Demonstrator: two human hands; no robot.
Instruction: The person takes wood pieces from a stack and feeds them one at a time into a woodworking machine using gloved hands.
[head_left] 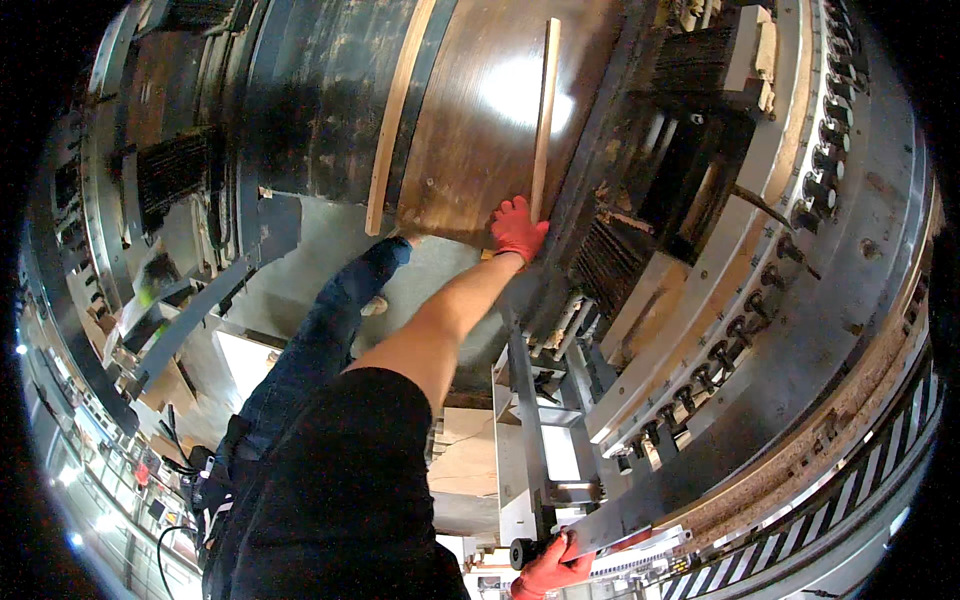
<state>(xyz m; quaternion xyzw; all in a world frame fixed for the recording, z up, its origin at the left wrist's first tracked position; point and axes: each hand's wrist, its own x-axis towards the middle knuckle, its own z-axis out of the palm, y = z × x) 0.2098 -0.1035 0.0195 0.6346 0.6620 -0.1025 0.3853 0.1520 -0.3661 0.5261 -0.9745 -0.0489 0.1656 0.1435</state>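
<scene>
My left hand [518, 228], in a red glove, is at the near end of a narrow wooden strip [546, 110], with the thumb and fingers either side of that end. The strip lies lengthwise on a glossy brown wood-grain panel [460, 130], which reflects a bright light. At the lower edge my right hand [553, 572], also gloved in red, curls round the end of a metal rail [610, 530], beside a black knob [521, 553]. Part of this hand is cut off by the frame.
A second wooden strip [398, 110] lies along the panel's left side, beside a dark machine bed [315, 100]. To the right runs a curved machine frame with a row of black clamp screws [735, 335]. My jeans leg [335, 310] stands on the grey floor [285, 250]. Striped edging [850, 500] lines the lower right.
</scene>
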